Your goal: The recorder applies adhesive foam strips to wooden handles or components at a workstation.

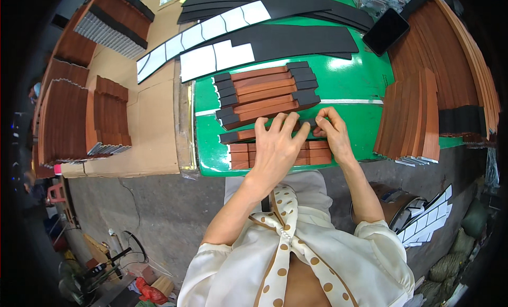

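Observation:
My left hand lies over a brown wood-look strip with black ends, fingers spread along its far edge and seeming to steady it. At the strip's right end my right hand is closed in a pinch beside the black end piece; what lies between those fingertips is hidden. Just beyond my hands, several similar brown strips with black pads on both ends lie side by side. Nearer me, plain brown strips lie along the table's front edge, partly covered by my left hand.
Black sheets and white-backed pad sheets lie across the green table. A phone rests at the far right. Brown strips are stacked at right and on cardboard at left. A bin stands below.

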Available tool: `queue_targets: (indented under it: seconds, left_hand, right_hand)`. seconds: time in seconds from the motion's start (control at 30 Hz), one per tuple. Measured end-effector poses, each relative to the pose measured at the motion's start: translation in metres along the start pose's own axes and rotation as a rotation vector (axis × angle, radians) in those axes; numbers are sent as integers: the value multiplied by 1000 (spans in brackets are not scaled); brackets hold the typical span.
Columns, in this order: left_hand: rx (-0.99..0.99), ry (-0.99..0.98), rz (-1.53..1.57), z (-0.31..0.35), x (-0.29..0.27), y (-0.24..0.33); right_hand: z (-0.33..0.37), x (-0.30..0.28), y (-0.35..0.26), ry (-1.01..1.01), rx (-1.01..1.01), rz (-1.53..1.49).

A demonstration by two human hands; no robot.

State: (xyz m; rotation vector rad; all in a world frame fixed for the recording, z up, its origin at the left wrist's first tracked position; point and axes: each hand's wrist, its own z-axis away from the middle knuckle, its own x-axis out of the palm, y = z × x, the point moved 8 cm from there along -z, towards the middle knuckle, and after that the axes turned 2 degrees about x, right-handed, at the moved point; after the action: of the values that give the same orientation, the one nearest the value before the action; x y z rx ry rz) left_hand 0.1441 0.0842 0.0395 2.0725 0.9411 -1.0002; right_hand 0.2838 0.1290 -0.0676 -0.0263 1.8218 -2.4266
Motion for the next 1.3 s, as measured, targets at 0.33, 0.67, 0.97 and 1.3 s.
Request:
queue_targets:
  seconds: [0.33, 0.67, 0.97, 1.3]
  left_hand:
    - [-885, 209, 404, 123, -50, -120]
    - [-838, 249, 612, 113, -27, -128]
    - [-737, 282, 483, 80, -54, -186]
    - [-185, -16, 216, -17, 12, -244]
  right_hand:
    - [8, -12, 3, 40, -19, -12]
    - [-8, -16, -10, 101, -98, -97]
    - [-24, -15, -106, 246, -482, 240]
    - [-177, 153, -130, -174, -949, 1135]
